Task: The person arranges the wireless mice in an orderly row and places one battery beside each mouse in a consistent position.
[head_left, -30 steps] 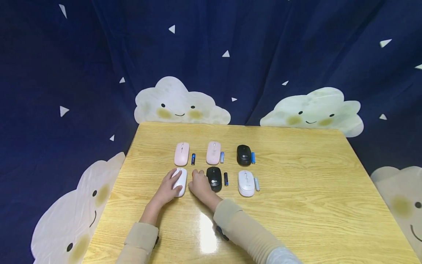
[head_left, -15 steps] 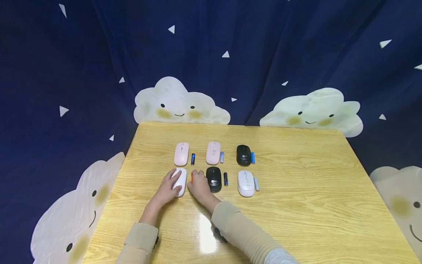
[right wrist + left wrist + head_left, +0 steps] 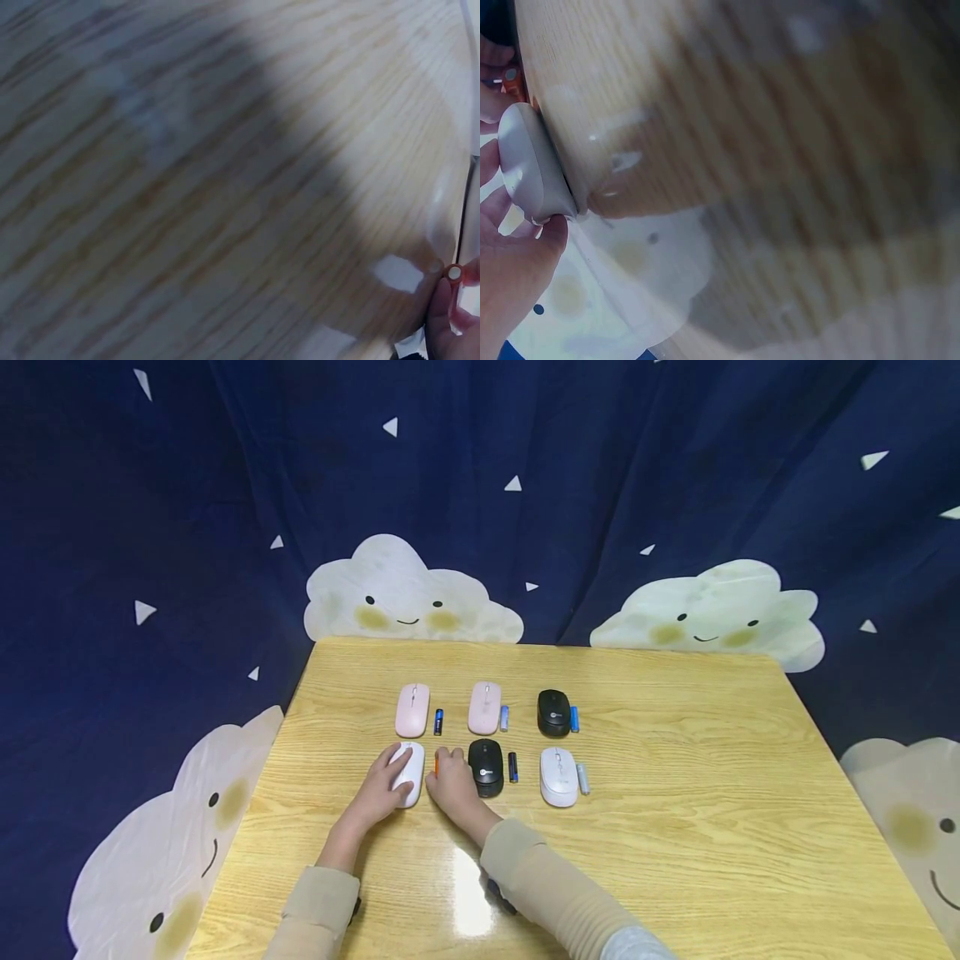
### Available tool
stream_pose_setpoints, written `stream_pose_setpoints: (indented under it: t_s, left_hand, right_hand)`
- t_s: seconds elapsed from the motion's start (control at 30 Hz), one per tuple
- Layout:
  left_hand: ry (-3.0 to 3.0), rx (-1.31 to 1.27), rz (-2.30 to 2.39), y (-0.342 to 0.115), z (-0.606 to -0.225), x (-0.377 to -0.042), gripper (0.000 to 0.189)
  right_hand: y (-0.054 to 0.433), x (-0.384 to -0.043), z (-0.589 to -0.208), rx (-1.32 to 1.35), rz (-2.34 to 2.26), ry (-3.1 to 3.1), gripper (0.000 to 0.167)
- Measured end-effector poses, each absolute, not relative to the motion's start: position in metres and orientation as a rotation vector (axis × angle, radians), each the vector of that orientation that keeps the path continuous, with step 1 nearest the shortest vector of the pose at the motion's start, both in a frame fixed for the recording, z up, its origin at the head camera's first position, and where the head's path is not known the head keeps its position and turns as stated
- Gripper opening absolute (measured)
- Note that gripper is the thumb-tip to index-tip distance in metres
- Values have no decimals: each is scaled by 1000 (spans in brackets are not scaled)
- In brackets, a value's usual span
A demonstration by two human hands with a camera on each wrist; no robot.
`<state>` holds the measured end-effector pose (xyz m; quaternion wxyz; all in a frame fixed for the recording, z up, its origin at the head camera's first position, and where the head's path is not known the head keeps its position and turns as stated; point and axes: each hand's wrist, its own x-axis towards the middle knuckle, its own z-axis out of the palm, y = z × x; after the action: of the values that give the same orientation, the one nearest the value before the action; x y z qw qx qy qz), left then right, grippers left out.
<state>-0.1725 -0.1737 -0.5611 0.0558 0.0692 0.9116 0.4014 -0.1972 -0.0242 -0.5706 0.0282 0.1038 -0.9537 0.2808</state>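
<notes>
My left hand (image 3: 381,789) holds a white computer mouse (image 3: 412,774) on the table, thumb on one side and fingers on the other. In the left wrist view this mouse (image 3: 532,161) lies flat between thumb and fingers. Just to its right, my right hand (image 3: 456,783) pinches an orange battery (image 3: 437,763), mostly hidden by the fingers in the head view. Its round end shows in the left wrist view, and the battery (image 3: 453,274) also shows end-on between thumb and finger in the right wrist view. A black mouse (image 3: 486,767) lies beside the right hand.
Behind are two pink mice, one left (image 3: 412,710) and one middle (image 3: 485,707), and a black mouse (image 3: 554,712). Another white mouse (image 3: 559,776) lies front right. Batteries, such as a dark one (image 3: 513,767), lie beside the mice. Wooden table (image 3: 712,793) extends right.
My right hand has shifted very slightly left, and more of the orange battery shows beside its fingers. The left hand stays on the white mouse.
</notes>
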Motion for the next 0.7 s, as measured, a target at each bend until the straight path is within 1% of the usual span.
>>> stream_pose_setpoints:
  t_s: [0.2,0.37,0.53,0.7]
  left_hand:
    - [2767,203,1209,-174,-560,-172,57]
    - [2754,194,1214,-174,-561,-174,58]
    - [2751,203,1214,-174,-562,-174,58]
    - [2782,226,1208,-175,-564,-174,62]
  right_hand:
    - [-23,-196,-567,326,876,-2955,37]
    - [-13,-192,-560,412,880,-2928,40]
    - [8,-188,-552,536,926,-2888,40]
    - [44,-188,-544,622,984,-2851,40]
